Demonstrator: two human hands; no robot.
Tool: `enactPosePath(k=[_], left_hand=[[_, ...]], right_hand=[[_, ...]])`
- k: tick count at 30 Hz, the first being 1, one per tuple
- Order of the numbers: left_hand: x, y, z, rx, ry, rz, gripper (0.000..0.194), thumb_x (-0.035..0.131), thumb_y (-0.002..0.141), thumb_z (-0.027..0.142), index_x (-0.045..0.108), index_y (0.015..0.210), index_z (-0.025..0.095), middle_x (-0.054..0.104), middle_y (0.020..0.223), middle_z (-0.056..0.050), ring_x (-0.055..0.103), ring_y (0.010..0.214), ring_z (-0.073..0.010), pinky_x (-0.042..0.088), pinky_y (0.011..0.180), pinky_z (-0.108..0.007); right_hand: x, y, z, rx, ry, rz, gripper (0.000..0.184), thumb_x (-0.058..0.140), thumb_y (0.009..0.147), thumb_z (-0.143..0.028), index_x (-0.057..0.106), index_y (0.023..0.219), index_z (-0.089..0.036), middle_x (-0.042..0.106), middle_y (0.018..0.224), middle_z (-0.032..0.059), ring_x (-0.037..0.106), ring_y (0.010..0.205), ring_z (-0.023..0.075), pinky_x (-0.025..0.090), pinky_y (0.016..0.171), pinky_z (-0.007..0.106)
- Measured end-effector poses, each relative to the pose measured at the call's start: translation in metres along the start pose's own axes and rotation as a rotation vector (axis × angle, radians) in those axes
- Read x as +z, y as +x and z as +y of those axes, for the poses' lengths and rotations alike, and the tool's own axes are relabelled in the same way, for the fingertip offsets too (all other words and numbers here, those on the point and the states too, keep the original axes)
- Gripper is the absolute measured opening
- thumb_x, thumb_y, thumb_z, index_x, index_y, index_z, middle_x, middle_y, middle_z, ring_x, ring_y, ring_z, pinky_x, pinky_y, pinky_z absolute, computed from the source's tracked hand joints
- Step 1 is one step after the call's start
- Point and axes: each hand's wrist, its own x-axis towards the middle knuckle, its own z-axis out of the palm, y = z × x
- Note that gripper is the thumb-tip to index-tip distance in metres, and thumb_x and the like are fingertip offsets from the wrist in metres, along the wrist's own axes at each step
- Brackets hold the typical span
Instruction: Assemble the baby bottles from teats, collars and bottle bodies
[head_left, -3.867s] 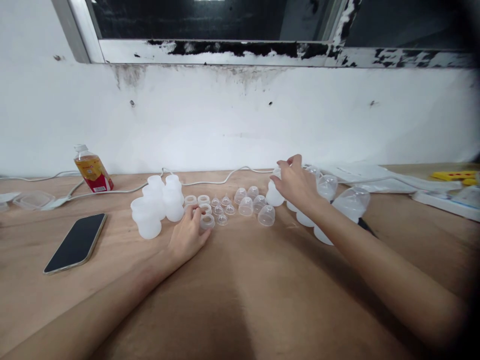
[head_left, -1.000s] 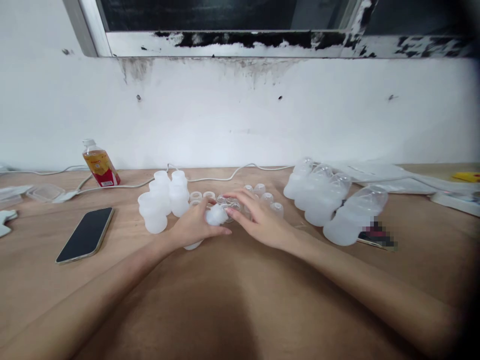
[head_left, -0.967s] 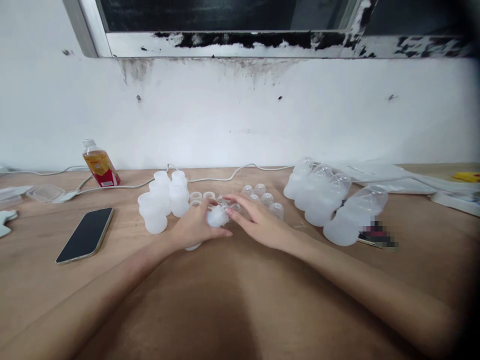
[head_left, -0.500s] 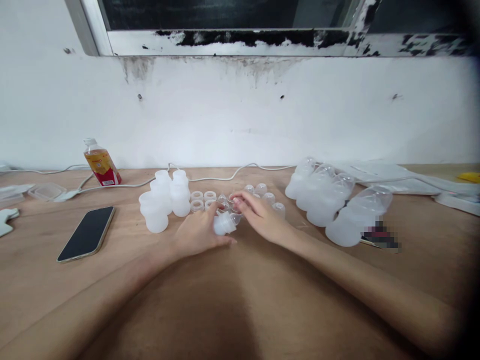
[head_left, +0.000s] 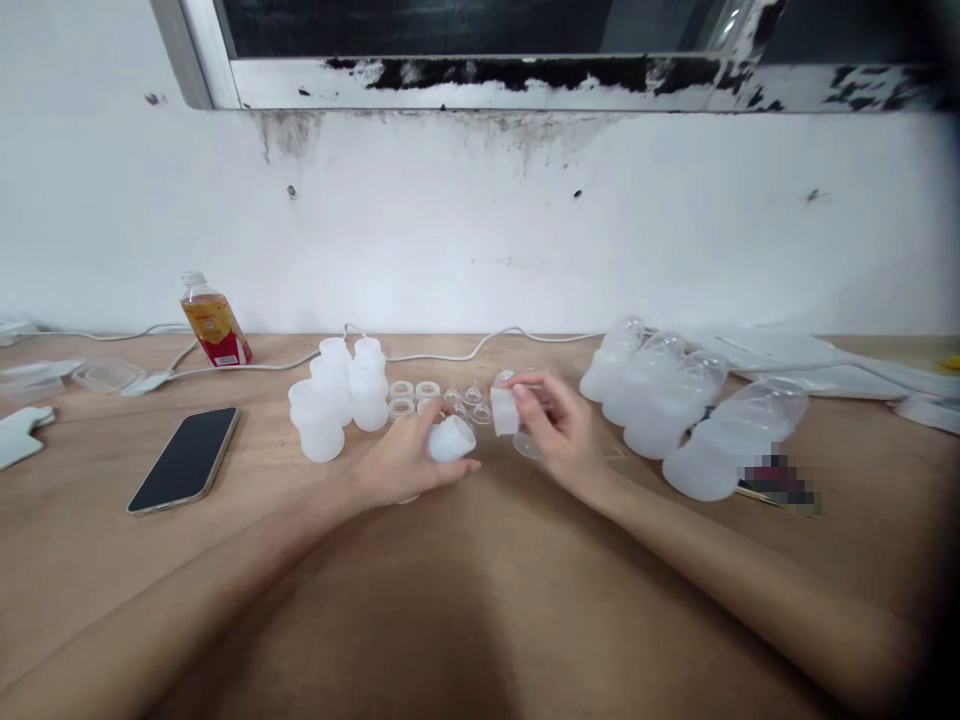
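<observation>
Your left hand (head_left: 401, 452) is curled partly closed around a frosted white feeding bottle body (head_left: 451, 440), which it holds tilted, mouth end toward the right hand. Your right hand (head_left: 564, 428) is bent in, thumb and fingertips pinching a white collar (head_left: 505, 411) whose far side is hidden by the fingers. The collar and the bottle body are apart, with a small gap between them, both in front of you near the middle of the desk (head_left: 480, 590).

Just beyond your left hand lie loose white rings (head_left: 401, 390), and to their right clear teats (head_left: 472, 393) stand with their tips up. By your right hand are clear dome caps (head_left: 526, 445), mostly covered by it. The edge of a white object shows beneath your left hand; you cannot tell more of it from here.

Farther left, frosted bottles (head_left: 322, 436) stand close together. Farther right, a row of capped bottles (head_left: 671, 408) runs from back to front, clear domes on top. At the left side lie a phone (head_left: 187, 460) and a clear tray (head_left: 109, 376), with a drink bottle (head_left: 216, 325) near the wall (head_left: 420, 225). A white cable (head_left: 431, 358) crosses the back of the desk, and a plastic bag (head_left: 787, 357) lies at the back right.
</observation>
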Motion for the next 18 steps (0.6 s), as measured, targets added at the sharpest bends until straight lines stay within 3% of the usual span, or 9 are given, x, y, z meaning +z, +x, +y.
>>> enactPosePath(k=[2, 6, 11, 18], left_hand=[[-0.005, 0.002, -0.002, 0.051, 0.041, 0.019, 0.040, 0.054, 0.067, 0.048, 0.046, 0.093, 0.018, 0.054, 0.086, -0.003, 0.052, 0.080, -0.0189, 0.040, 0.070, -0.030], [-0.028, 0.004, -0.006, 0.109, 0.228, -0.056, 0.041, 0.058, 0.061, 0.051, 0.050, 0.084, 0.017, 0.053, 0.089, -0.005, 0.050, 0.083, -0.0210, 0.039, 0.071, -0.030], [-0.063, 0.001, -0.005, -0.068, 0.388, -0.209, 0.039, 0.059, 0.058, 0.048, 0.053, 0.083, 0.019, 0.057, 0.079, -0.002, 0.053, 0.073, -0.0195, 0.038, 0.060, -0.026], [-0.083, -0.004, 0.008, -0.192, 0.567, -0.190, 0.030, 0.054, 0.063, 0.038, 0.053, 0.087, 0.022, 0.058, 0.083, -0.001, 0.053, 0.075, -0.0199, 0.037, 0.059, -0.025]], right_hand=[[0.000, 0.000, 0.000, -0.023, -0.064, -0.002, 0.021, 0.037, 0.083, -0.035, 0.050, 0.082, -0.018, 0.055, 0.064, -0.0003, 0.049, 0.051, 0.0095, 0.035, 0.046, 0.020], [0.012, -0.012, 0.000, -0.208, -0.330, -0.316, 0.023, 0.039, 0.082, -0.031, 0.054, 0.072, -0.017, 0.053, 0.050, -0.0019, 0.046, 0.043, 0.0082, 0.031, 0.045, 0.020], [0.033, -0.030, 0.002, -0.279, -0.498, -0.456, 0.029, 0.035, 0.084, -0.032, 0.055, 0.070, -0.017, 0.057, 0.052, -0.0004, 0.050, 0.046, 0.0093, 0.027, 0.045, 0.020], [0.034, -0.033, -0.009, -0.232, -0.568, -0.557, 0.037, 0.032, 0.083, -0.046, 0.053, 0.079, -0.017, 0.063, 0.063, 0.0039, 0.055, 0.053, 0.0139, 0.027, 0.048, 0.023]])
